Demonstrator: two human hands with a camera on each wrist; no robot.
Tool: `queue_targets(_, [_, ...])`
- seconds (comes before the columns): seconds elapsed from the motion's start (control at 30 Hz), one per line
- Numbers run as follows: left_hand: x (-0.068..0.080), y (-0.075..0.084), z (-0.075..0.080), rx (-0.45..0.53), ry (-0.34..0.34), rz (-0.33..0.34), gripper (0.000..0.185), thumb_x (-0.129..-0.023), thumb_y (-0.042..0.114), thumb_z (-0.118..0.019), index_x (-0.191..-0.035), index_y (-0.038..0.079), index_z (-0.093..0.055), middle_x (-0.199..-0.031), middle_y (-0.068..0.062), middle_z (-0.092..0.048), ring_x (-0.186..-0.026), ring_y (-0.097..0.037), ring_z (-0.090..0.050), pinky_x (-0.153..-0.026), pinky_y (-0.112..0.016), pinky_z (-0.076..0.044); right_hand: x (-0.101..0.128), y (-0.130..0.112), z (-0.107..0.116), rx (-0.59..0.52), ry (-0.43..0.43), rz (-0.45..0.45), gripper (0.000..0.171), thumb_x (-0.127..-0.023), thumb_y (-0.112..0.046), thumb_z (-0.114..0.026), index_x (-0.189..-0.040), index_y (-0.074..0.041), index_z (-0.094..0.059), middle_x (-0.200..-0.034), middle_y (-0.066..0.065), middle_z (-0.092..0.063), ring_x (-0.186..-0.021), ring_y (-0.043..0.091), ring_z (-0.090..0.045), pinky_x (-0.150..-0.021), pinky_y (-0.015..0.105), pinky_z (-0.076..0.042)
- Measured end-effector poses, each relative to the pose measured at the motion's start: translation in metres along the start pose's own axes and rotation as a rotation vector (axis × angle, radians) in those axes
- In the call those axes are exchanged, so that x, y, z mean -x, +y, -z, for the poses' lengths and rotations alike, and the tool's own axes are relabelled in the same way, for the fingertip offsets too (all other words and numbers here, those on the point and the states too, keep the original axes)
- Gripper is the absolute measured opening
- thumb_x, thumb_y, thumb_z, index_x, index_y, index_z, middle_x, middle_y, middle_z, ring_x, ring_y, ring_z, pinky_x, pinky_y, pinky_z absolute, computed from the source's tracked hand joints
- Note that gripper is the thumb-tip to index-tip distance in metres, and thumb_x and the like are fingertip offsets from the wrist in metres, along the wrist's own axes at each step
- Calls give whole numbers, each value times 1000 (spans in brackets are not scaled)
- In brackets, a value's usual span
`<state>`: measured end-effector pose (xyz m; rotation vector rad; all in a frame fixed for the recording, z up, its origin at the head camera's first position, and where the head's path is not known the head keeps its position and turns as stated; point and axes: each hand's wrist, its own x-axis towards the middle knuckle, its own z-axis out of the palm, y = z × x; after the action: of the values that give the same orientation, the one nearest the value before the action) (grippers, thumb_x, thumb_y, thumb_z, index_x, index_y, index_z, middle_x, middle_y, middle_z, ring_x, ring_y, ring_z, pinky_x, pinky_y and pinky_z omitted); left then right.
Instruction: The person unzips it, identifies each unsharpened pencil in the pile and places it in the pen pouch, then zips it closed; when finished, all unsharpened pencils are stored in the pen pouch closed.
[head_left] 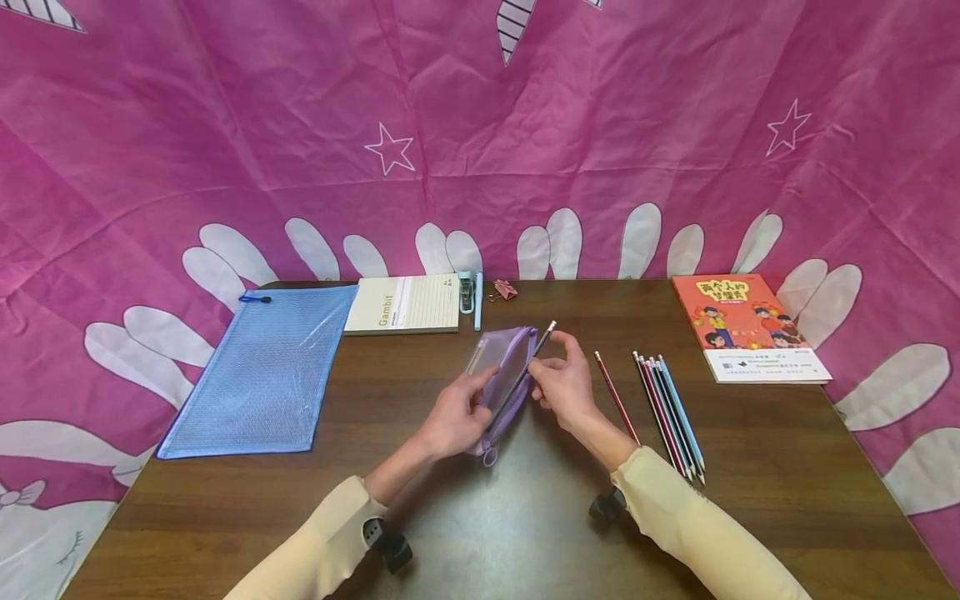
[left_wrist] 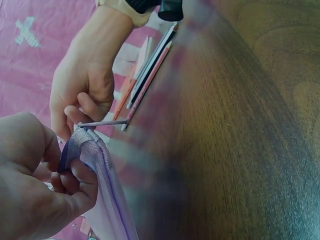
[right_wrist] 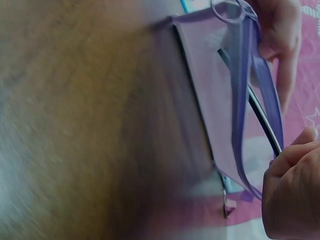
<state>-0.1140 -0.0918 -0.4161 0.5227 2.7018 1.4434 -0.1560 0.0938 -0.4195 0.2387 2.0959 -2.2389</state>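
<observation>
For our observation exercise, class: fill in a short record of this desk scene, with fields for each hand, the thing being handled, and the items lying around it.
Left hand: grips the purple mesh pencil pouch, holding its opening apart
Right hand: pinches a dark pencil, angled into the pouch opening
Loose pencils: lie on the wooden table, right of the hands
Blue zip folder: far left, flat
Notepad: at the back edge
Orange book: back right
</observation>
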Motion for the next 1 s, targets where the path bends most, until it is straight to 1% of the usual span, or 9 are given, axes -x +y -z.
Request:
queue_targets(0.17, [1,0,0,-5,6,-4,69,-77,-7,-55,-145,-1,-50,-92,-12,-54,-74,-17,-51,-60,-29,-50,5,7,-9,54,-13,2,58,-87,3,-63,-140,-9,-42,-77,11,-65,-43,10,-50,-39,21,-38])
queue_targets(0.3, [0,1,1,-1,3,-1,69,-76,-7,-54,-145,-1,-49,-93,-12,-54,-73,-17,-52,-59,-29,-50,9,13,-17,124,-8,29,58,-86,1,-66,-138,-7,-45,-77,11,-66,-41,11,-51,-37,21,-39])
queue_targets(0.4, [0,2,1,-2,1,-7,69,-76,-8,-54,-145,-1,-49,-94,-13,-54,-72,-16,-52,-57,-28,-50,11,15,-22,213,0,100,56,-84,-1,-68,-136,-1,-48,-75,10,-68,-40,11,-52,-37,23,-42])
queue_targets(0.5, [-1,2,1,-1,1,-15,70,-76,-8,-53,-145,-2,-49,-92,-12,-53,-69,-16,-52,-53,-27,-51,12,16,-25,316,21,207,53,-83,-2,-71,-132,5,-53,-74,10,-70,-39,11,-53,-38,24,-45])
queue_targets(0.6, [-1,3,3,-7,16,-25,69,-75,-8,-53,-144,-3,-50,-86,-8,-50,-67,-15,-48,-53,-26,-48,10,15,-24,398,41,307,45,-83,-2,-72,-124,9,-60,-74,12,-71,-38,11,-55,-38,26,-47])
queue_targets(0.67, [-1,3,4,-9,31,-32,69,-75,-8,-54,-143,-3,-51,-83,-6,-48,-66,-14,-47,-53,-25,-46,8,14,-24,431,51,352,38,-82,-2,-72,-118,9,-65,-76,13,-72,-39,11,-56,-39,27,-48])
queue_targets(0.73, [-2,4,6,-21,51,-50,68,-74,-8,-54,-142,-3,-53,-81,-5,-48,-67,-14,-46,-54,-26,-44,8,11,-22,443,55,380,31,-83,-3,-71,-112,9,-69,-77,13,-72,-40,10,-56,-39,27,-48])
queue_targets(0.83, [-2,5,9,-30,70,-65,66,-74,-8,-54,-141,-3,-54,-81,-5,-48,-67,-15,-46,-55,-27,-43,8,7,-20,432,59,394,24,-84,-4,-68,-105,7,-73,-76,11,-72,-42,9,-57,-40,26,-48])
queue_targets(1.0, [-3,6,11,-44,75,-68,65,-75,-8,-54,-140,-3,-55,-79,-3,-46,-66,-14,-45,-55,-27,-42,9,-1,-11,388,70,379,21,-88,-5,-63,-101,7,-74,-75,10,-71,-45,11,-58,-42,22,-46])
